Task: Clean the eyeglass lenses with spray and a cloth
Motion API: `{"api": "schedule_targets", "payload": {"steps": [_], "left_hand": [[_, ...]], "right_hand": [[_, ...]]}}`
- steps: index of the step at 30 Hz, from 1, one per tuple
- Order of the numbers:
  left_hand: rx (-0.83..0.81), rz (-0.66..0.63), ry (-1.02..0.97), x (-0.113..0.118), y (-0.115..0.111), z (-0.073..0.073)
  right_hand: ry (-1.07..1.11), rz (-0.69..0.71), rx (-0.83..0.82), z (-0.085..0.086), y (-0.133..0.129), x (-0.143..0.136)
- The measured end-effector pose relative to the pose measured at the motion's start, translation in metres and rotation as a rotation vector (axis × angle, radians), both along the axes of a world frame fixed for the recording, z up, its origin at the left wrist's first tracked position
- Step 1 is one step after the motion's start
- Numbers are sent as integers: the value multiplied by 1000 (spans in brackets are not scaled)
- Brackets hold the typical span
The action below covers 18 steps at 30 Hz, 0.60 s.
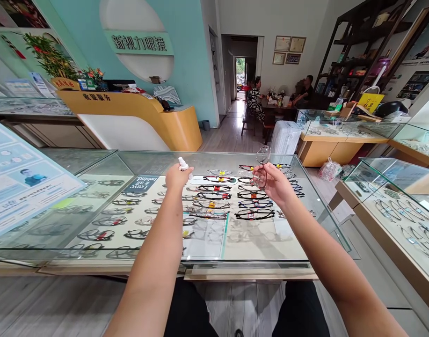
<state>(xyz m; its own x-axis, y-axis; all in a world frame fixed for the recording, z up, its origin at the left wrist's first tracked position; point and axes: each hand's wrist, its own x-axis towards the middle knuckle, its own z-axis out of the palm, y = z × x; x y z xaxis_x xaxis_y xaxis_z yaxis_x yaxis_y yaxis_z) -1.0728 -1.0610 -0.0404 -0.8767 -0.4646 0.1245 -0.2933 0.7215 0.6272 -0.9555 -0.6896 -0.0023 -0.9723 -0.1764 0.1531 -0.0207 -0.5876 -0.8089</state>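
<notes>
Above the glass display case (pixel 203 252), my left hand (pixel 177 178) is closed around a small white spray bottle (pixel 183 163), whose top points up and away. To the right, my right hand (pixel 275 183) holds a pair of thin-rimmed glasses (pixel 263 154) between its fingers. One lens stands up above the fingertips, and the other is partly hidden by them. Rows of eyeglass frames (pixel 254 214) lie under the glass beneath both hands, many with small red or yellow tags.
A blue and white printed sheet (pixel 28 178) slants in at the left. Across the aisle are a curved yellow counter (pixel 182 128) and a grey suitcase (pixel 285 136). Another glass case (pixel 403 210) stands at the right. Two people sit at a table behind.
</notes>
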Motion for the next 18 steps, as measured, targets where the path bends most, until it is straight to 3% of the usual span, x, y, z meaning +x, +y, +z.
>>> {"api": "schedule_targets", "payload": {"steps": [10,12,16,18], "left_hand": [[23,-16,-34,3,3,2],[55,41,-17,6,3,5],[112,265,222,16,7,23],[111,296,439,21,11,34]], "right_hand": [[-8,-6,7,-1,-1,0],[-3,0,4,-1,0,0],[4,-5,-11,0,0,0],[11,-7,-20,1,0,0]]}}
